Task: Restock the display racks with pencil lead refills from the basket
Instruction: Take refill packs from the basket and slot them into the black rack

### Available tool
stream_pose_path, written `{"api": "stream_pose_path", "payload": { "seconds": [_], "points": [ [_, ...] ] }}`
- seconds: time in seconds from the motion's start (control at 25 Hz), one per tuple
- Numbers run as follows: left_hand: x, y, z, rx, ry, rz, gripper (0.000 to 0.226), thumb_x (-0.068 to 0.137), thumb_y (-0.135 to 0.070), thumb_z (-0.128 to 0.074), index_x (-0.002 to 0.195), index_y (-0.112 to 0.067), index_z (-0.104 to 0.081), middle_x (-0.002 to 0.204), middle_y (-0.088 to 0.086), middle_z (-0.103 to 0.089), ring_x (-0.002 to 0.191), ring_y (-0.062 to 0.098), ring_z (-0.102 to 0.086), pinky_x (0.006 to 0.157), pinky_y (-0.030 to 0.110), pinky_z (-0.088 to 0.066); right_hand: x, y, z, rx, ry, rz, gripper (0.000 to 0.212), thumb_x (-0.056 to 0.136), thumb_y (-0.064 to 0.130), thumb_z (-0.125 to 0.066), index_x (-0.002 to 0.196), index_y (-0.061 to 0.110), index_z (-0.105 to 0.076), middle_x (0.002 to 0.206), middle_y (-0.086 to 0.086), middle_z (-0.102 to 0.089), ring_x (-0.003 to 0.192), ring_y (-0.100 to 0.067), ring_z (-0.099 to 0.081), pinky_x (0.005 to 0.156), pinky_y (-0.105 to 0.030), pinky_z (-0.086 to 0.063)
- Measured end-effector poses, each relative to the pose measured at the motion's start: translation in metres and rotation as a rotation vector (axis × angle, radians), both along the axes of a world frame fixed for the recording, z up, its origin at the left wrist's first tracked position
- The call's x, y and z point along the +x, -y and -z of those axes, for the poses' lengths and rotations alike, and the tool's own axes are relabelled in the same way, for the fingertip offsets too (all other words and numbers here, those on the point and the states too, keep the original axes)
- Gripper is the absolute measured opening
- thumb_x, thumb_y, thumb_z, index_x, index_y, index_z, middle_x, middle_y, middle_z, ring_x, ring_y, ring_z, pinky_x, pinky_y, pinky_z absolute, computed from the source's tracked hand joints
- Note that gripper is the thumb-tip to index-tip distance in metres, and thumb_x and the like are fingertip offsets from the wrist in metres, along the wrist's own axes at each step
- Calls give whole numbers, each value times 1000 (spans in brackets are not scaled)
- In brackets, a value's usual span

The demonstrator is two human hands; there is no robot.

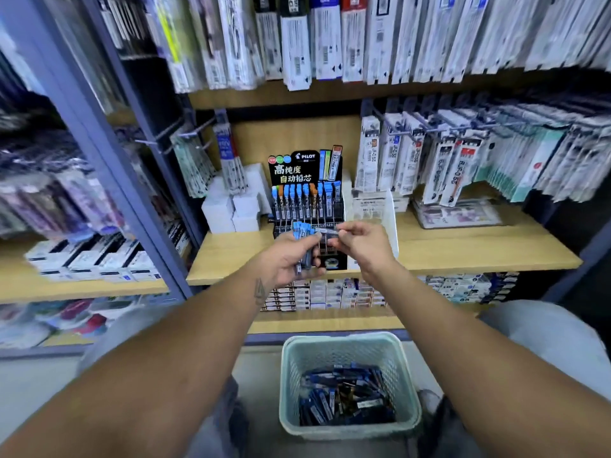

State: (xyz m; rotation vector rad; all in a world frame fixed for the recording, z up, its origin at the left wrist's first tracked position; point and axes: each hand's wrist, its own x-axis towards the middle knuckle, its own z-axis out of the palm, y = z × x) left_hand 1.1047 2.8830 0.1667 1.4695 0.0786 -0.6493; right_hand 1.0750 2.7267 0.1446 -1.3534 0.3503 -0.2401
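You stand at a shop shelf (463,249) made of light wood, packed with pens and refills. In the middle of it sits the black display rack (307,200), your main marker. Its top row already holds many blue-capped tubes, so some of the job looks done. Just in front of the rack, your left hand (291,256) has its fingers curled tight around a bunch of refill tubes (303,239). Your right hand (360,242), beside it, pinches a single tube (325,230) with fingertips closed on it. Far below the rack, on the floor, the pale green basket (347,345) has plenty of refills inside. A lot is left to put away.
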Motion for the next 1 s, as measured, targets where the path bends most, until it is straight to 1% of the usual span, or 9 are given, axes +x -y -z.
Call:
{"api": "stream_pose_path", "payload": {
  "seconds": [0.12,0.24,0.4,0.48,0.56,0.6,0.76,0.88,1.0],
  "points": [
    [30,3,-13,48,31,11,26,95,-22,-67,111,-8,-52,65,5,-59,51,15,-52,38,21,-40,27,4,-18,-138,20,8,13,94,-7,-61,91,5,-65,86,-15,-69,69,-19,-73,73,-25,-60],
    [63,7,-21,58,31,5,22,97,-18,-65,107,-9,-47,62,5,-54,46,13,-45,34,16,-24,54,6,-29,-324,-8,50,15,93,-3,-64,88,10,-69,88,-8,-71,66,-11,-71,69,-22,-57],
    [90,7,-28,5,30,10,15,98,-14,-60,96,-8,-47,63,6,-53,46,13,-43,32,16,-21,83,7,-27,-676,-76,81,23,94,2,-60,89,21,-72,93,-2,-73,84,-19,-72,78,-34,-59],
    [100,2,-32,-39,36,15,13,98,-11,-56,90,-9,-45,63,7,-52,47,13,-43,31,16,-20,95,5,-26,-788,-65,20,24,93,-3,-57,98,17,-69,92,-2,-68,84,-19,-68,70,-26,-56],
    [110,-7,-32,-56,66,-9,15,98,-7,-51,85,-10,-45,62,7,-50,47,14,-43,31,15,-18,104,-2,-28,-874,-21,-28,23,91,-4,-61,97,19,-60,83,5,-60,74,-10,-61,57,-12,-45],
    [114,-12,-31,-54,82,-25,16,99,-6,-50,84,-10,-45,62,7,-50,47,14,-43,31,15,-19,109,-7,-30,-914,5,-34,23,91,-1,-65,95,20,-58,81,7,-57,73,-7,-58,57,-13,-43],
    [126,-38,-21,-65,85,-98,11,101,-6,-52,90,-9,-50,61,7,-52,46,14,-48,30,15,-22,127,-25,-33,-1048,82,-59,14,86,11,-77,95,20,-70,89,3,-68,83,-14,-65,79,-31,-55],
    [132,-56,-14,-57,99,-131,2,99,-6,-55,97,-6,-55,63,7,-55,46,14,-51,30,14,-24,134,-38,-35,-1053,150,-51,18,87,11,-76,105,15,-77,97,0,-73,86,-13,-67,89,-32,-57],
    [134,-65,-13,-58,95,-149,13,98,-7,-60,109,-3,-55,77,11,-57,48,16,-55,29,14,-25,137,-48,-33,-1088,168,-52,19,91,10,-72,109,15,-74,98,1,-71,89,-14,-66,87,-32,-56]
  ]
}}
